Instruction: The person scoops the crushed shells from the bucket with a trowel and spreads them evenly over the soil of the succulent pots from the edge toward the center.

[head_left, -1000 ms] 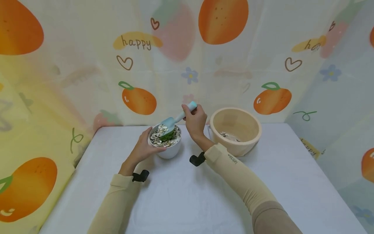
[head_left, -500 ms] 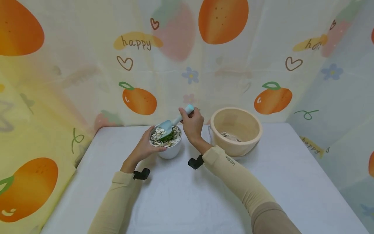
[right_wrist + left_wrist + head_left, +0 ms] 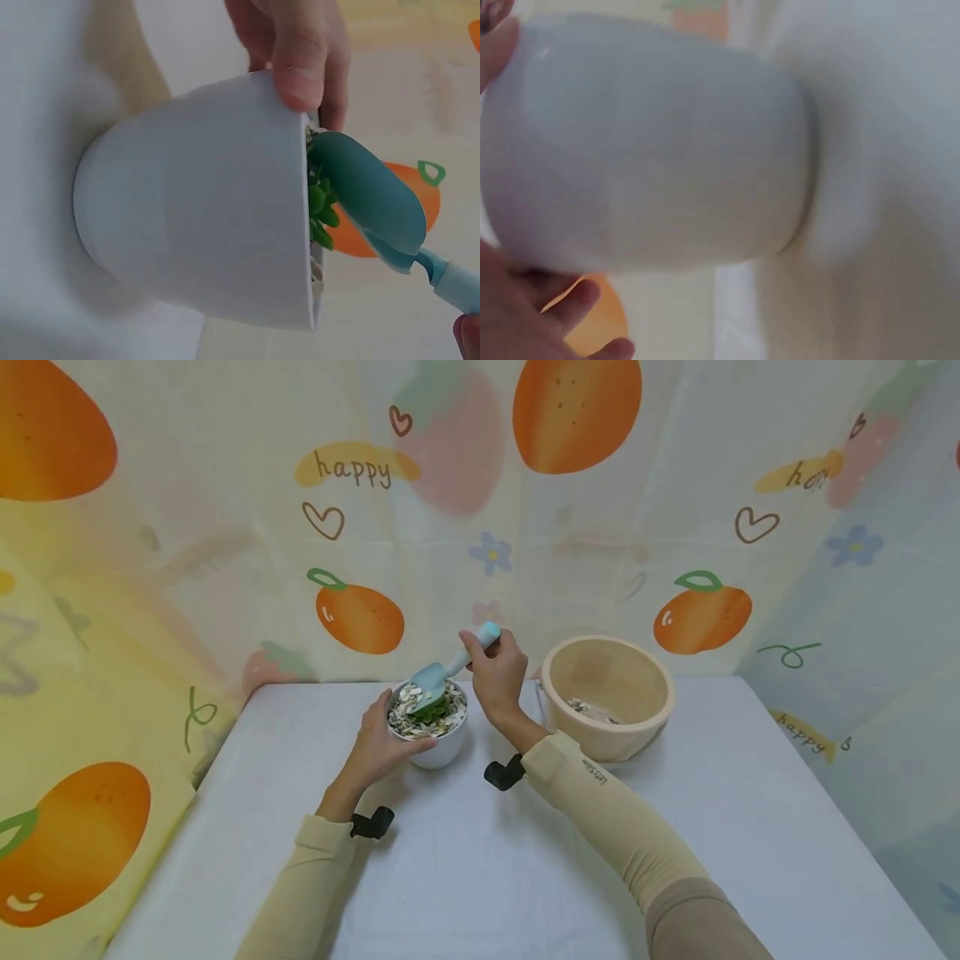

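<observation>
A white flowerpot [image 3: 438, 752] stands on the table, filled at the top with pale stone chips [image 3: 448, 723] around a small green succulent [image 3: 322, 204]. My left hand [image 3: 375, 742] grips the pot from its left side, the thumb on the near side by the rim. A light blue hand trowel [image 3: 373, 191] slants down over the pot, its blade among the chips beside the plant and partly covering it. Its handle is pinched near the top end by my right hand [image 3: 498, 677]. The pot's wall [image 3: 652, 142] takes up much of the left wrist view.
Right of the pot stands a larger beige round tub [image 3: 617, 739] with some stone chips at its bottom. A white cloth covers the table [image 3: 480, 877]. A printed fruit-pattern curtain [image 3: 247, 468] hangs behind and at both sides.
The trowel blade has dipped slightly and come back up a little over the pot. My left forearm has shifted slightly to the right, its hand still on the pot.
</observation>
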`<state>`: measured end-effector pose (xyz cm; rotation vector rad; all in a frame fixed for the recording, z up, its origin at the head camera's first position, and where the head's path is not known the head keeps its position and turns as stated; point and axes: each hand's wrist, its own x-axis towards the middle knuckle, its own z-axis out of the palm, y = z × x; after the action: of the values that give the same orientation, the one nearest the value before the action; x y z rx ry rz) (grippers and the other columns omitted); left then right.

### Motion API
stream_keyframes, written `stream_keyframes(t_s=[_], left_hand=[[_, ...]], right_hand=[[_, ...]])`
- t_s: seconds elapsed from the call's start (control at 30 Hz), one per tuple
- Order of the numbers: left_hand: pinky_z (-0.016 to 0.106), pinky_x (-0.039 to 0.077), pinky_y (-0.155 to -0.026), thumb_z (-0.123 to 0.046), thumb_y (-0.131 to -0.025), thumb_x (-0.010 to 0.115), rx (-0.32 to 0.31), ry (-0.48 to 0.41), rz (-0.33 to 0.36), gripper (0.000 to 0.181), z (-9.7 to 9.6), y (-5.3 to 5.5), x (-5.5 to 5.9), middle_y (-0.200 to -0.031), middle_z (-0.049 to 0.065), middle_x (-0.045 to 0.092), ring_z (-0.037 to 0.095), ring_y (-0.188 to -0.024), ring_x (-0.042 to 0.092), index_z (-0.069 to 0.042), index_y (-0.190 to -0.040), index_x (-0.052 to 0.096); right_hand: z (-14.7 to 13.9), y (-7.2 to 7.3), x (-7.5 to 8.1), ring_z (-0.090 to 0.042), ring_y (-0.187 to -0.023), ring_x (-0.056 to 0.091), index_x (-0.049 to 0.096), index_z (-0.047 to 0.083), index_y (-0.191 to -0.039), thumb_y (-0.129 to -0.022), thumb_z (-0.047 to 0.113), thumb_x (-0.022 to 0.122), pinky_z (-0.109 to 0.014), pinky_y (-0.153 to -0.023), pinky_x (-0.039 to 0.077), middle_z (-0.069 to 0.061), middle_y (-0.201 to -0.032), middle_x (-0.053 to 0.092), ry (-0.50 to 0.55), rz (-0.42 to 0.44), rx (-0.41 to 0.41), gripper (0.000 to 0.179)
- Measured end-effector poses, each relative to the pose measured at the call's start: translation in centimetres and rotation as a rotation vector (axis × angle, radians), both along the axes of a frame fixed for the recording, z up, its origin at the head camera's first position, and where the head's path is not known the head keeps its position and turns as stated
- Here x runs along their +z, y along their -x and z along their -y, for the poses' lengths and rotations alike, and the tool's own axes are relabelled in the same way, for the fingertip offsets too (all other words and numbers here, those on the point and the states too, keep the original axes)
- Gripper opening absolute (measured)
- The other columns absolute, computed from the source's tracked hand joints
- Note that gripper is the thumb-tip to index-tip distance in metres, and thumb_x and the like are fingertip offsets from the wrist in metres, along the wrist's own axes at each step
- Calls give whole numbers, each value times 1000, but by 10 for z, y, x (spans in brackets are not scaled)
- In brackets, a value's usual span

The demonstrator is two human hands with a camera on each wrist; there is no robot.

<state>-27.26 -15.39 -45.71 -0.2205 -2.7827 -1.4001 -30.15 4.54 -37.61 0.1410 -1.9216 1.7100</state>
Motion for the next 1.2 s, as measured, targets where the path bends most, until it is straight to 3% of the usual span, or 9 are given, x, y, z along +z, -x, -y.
stream_keyframes(t_s=[0.3,0.53,0.7,0.9,1.07,1.2], left_hand=[[65,24,-113,-47,-71,84,-110,25,69,121,16,12,3,-160,21,17,40,-146,21,-7,-157,8],[65,21,-114,-41,-70,85,-118,-15,64,120,18,16,2,-160,21,17,40,-146,20,-8,-157,9],[65,22,-114,-42,-70,86,-97,-44,44,119,13,14,-2,-158,19,21,38,-145,22,-7,-156,12],[63,28,-112,-44,-67,87,-20,-39,-21,113,-1,4,-3,-152,18,33,37,-140,29,-6,-152,22],[62,29,-112,-47,-68,86,60,-7,-10,120,-11,-5,-3,-156,22,24,39,-144,22,-4,-154,15],[64,27,-113,-46,-70,85,56,11,-5,119,-9,-8,-2,-157,22,22,39,-145,21,-4,-155,13]], right_hand=[[1,0,-5,-36,-69,69,60,-1,-91,-91,32,69,-35,-65,60,-24,-76,66,43,39,3,33],[3,1,-7,-32,-68,70,61,0,-92,-91,34,69,-30,-64,59,-22,-77,66,37,50,-1,35],[3,1,-7,-29,-69,70,61,1,-94,-91,33,68,-25,-63,58,-20,-78,68,11,29,-20,34],[1,0,-2,-27,-68,69,62,0,-94,-91,30,70,-24,-62,58,-18,-78,69,-7,-22,-45,31],[0,-1,1,-29,-68,69,62,-1,-95,-90,29,70,-26,-62,59,-19,-78,69,-9,-33,-49,32],[-1,0,-1,-33,-68,69,61,-1,-94,-90,29,71,-29,-62,59,-20,-77,69,18,-9,-44,31]])
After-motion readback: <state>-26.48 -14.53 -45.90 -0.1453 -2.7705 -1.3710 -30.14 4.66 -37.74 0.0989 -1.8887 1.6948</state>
